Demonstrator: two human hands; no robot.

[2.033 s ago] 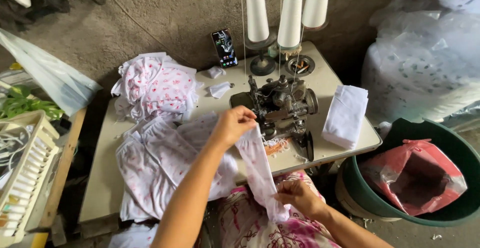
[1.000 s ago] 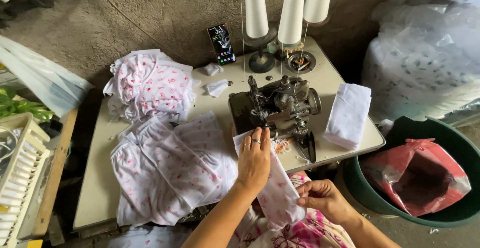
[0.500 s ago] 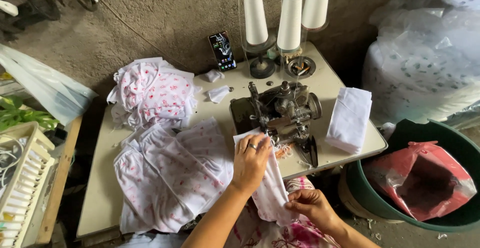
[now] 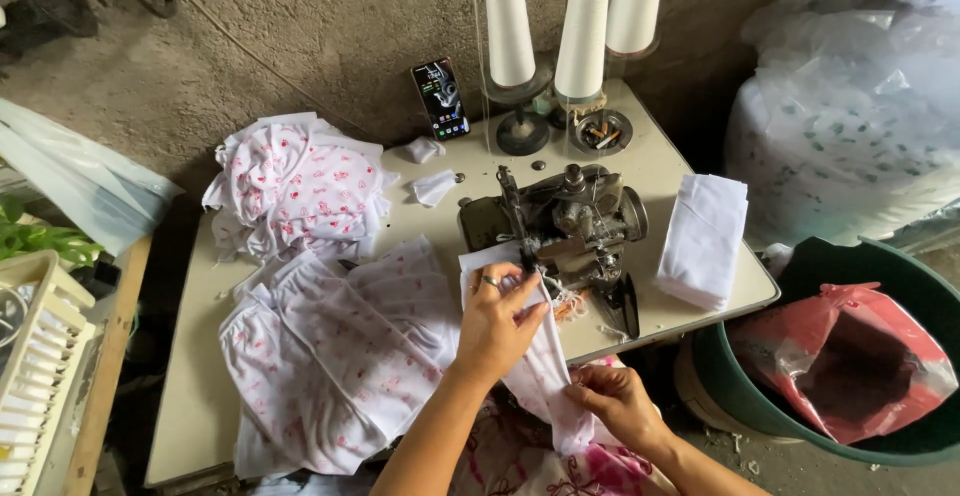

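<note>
Two hands on one white piece at the machine

We find a white fabric piece (image 4: pixel 545 371) with a faint pink print hanging over the front edge of the worktop (image 4: pixel 190 396), its upper end lying just at the foot of the sewing machine (image 4: pixel 560 226). Our left hand (image 4: pixel 497 321) lies flat on that upper end, fingers closed down on the cloth, a ring showing. Our right hand (image 4: pixel 615 406) pinches the lower end below the worktop edge, its grip closed on the fabric.

As we judge it, this piece is at the feeding stage, not yet stitched along its length; whether the needle has engaged we cannot tell.

Left of the machine, a spread of flat printed pieces (image 4: pixel 340 356) covers the worktop, and a bundled heap of printed cloth (image 4: pixel 295 186) sits behind it. A folded white stack (image 4: pixel 703 239) lies to the right. Behind stand three thread cones (image 4: pixel 583 31) and a propped phone (image 4: pixel 441 99). A green tub (image 4: pixel 790 396) with a red bag (image 4: pixel 850 356) stands on the floor.
</note>
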